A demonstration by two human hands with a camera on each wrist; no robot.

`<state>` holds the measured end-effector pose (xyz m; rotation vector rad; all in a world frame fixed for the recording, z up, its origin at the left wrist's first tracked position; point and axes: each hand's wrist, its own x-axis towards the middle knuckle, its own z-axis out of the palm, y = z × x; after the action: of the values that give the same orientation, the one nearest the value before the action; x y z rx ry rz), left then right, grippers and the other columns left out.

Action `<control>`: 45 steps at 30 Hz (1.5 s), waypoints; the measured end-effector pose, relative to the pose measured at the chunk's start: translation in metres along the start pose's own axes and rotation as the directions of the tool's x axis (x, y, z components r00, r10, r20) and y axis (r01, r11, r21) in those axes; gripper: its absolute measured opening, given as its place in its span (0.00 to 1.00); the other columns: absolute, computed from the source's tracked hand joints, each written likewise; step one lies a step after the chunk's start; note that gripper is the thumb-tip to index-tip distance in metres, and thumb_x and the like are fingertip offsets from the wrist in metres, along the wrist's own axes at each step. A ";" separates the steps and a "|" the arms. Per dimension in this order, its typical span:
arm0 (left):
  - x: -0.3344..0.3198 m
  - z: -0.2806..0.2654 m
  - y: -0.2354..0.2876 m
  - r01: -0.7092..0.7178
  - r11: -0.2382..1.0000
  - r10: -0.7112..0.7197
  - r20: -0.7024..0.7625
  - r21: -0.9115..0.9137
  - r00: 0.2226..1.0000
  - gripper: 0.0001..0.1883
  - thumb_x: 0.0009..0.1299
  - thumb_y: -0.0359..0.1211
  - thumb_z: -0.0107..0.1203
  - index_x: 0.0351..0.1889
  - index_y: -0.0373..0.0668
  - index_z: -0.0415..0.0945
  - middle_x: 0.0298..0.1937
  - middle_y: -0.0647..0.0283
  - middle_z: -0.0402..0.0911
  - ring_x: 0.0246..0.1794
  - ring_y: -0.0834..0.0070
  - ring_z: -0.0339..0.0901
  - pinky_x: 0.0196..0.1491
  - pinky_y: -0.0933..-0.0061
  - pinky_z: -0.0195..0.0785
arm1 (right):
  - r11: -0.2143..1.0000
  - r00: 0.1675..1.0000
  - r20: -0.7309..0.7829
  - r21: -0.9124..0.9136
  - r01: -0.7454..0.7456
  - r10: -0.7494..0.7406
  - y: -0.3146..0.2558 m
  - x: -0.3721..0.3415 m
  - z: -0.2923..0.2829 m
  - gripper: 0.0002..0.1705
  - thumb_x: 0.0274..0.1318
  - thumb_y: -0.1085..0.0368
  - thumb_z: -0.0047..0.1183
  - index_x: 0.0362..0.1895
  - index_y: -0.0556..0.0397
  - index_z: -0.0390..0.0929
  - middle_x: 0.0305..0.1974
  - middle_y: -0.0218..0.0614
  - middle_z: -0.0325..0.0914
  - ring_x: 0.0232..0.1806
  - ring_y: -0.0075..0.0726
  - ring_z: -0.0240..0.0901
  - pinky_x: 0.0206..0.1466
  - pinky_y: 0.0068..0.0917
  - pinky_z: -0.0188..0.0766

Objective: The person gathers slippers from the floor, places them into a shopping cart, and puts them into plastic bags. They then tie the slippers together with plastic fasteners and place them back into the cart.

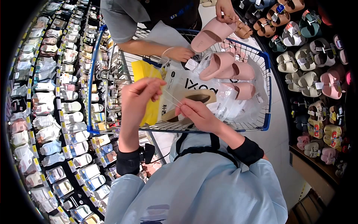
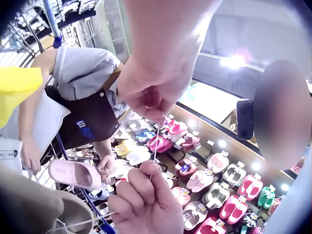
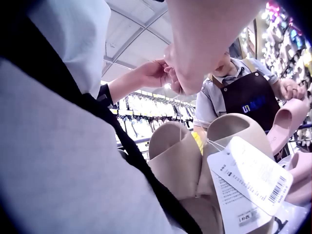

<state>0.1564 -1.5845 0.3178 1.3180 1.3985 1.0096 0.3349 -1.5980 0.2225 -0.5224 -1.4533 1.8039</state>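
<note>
A thin white string [image 2: 156, 141] runs taut between my two hands over the cart. My left hand [image 1: 143, 93] pinches one part of it with curled fingers. Lower and to the right, my right hand [image 1: 197, 115] pinches another part between thumb and fingers. In the left wrist view the string continues from my right hand [image 2: 144, 202] down to a pair of beige slippers [image 1: 203, 96]. These slippers [image 3: 175, 165] lie below my hands, and white paper tags [image 3: 251, 180] hang from the string across one of them.
A blue-edged shopping cart [image 1: 266, 93] holds pink slippers [image 1: 238, 71], plastic bags and a yellow bag [image 1: 145, 71]. Across it, a person in an apron [image 2: 80, 117] holds a pink slipper [image 1: 212, 35]. Sock racks [image 1: 48, 112] stand left, slipper racks [image 1: 317, 67] right.
</note>
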 end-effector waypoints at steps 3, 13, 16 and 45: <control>-0.015 0.014 -0.003 0.109 0.994 -0.106 0.090 -0.028 0.990 0.08 0.65 0.27 0.52 0.36 0.32 0.79 0.24 0.67 0.75 0.24 0.87 0.69 0.28 0.86 0.62 | 0.988 0.995 0.048 0.128 -0.090 0.085 -0.007 -0.007 0.000 0.14 0.65 0.61 0.35 0.33 0.58 0.67 0.25 0.27 0.63 0.27 0.20 0.55 0.32 0.18 0.56; -0.047 0.038 -0.007 0.209 0.971 -0.175 0.249 -0.119 0.953 0.06 0.61 0.23 0.53 0.34 0.31 0.79 0.25 0.65 0.78 0.21 0.87 0.69 0.25 0.88 0.62 | 0.973 0.992 0.046 0.191 -0.128 0.121 -0.013 -0.039 0.020 0.16 0.66 0.59 0.35 0.32 0.55 0.70 0.21 0.23 0.58 0.24 0.17 0.51 0.28 0.17 0.52; -0.049 0.032 -0.012 0.192 0.974 -0.161 0.222 -0.124 0.962 0.07 0.62 0.22 0.52 0.35 0.31 0.79 0.25 0.64 0.78 0.21 0.87 0.70 0.26 0.87 0.63 | 0.981 0.992 0.012 0.149 -0.125 0.125 -0.013 -0.045 0.021 0.16 0.65 0.59 0.35 0.31 0.56 0.70 0.19 0.23 0.58 0.23 0.17 0.52 0.27 0.17 0.52; -0.043 0.051 -0.059 -0.532 0.826 0.253 0.717 0.189 0.649 0.18 0.56 0.31 0.60 0.46 0.43 0.75 0.40 0.60 0.77 0.26 0.70 0.75 0.29 0.74 0.69 | 0.861 0.962 -0.114 -0.429 -0.274 0.250 -0.013 -0.101 0.006 0.10 0.60 0.64 0.40 0.31 0.54 0.72 0.22 0.39 0.72 0.19 0.44 0.67 0.26 0.32 0.63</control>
<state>0.1925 -1.6339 0.2529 2.1047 0.7541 0.4151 0.3989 -1.6773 0.2223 -1.0367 -1.8354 1.6366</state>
